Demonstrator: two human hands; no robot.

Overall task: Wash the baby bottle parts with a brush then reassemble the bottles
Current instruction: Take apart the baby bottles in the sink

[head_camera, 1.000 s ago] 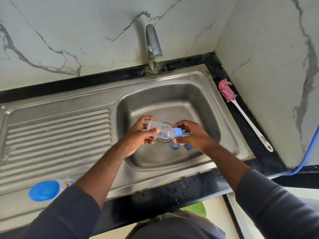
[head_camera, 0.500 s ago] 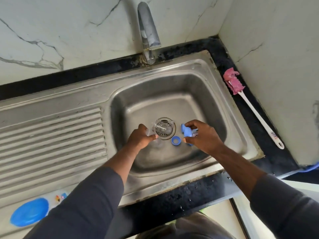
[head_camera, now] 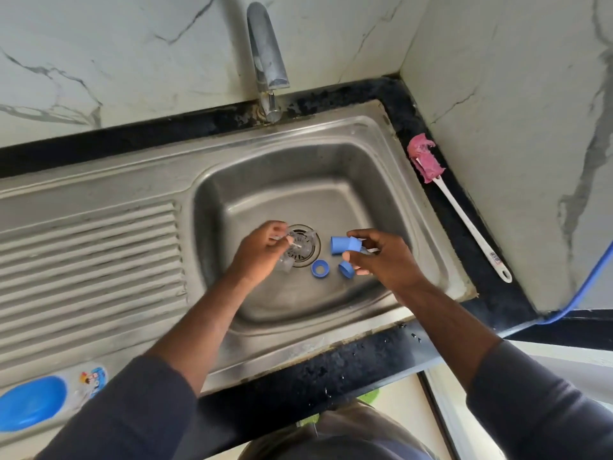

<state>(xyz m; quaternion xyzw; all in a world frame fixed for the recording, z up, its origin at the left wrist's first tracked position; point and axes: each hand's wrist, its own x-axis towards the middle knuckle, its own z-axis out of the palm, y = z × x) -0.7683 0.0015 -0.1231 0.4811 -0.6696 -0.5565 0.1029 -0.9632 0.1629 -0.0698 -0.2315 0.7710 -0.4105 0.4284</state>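
Taking-apart step, prob. Gripping clear bottle w/ left hand, pinching blue cap w/ right hand. Two blue rings btw. hands. Next: drop parts, reach brush, well right of right hand.

Veined white marble walls, black countertop, steel sink.
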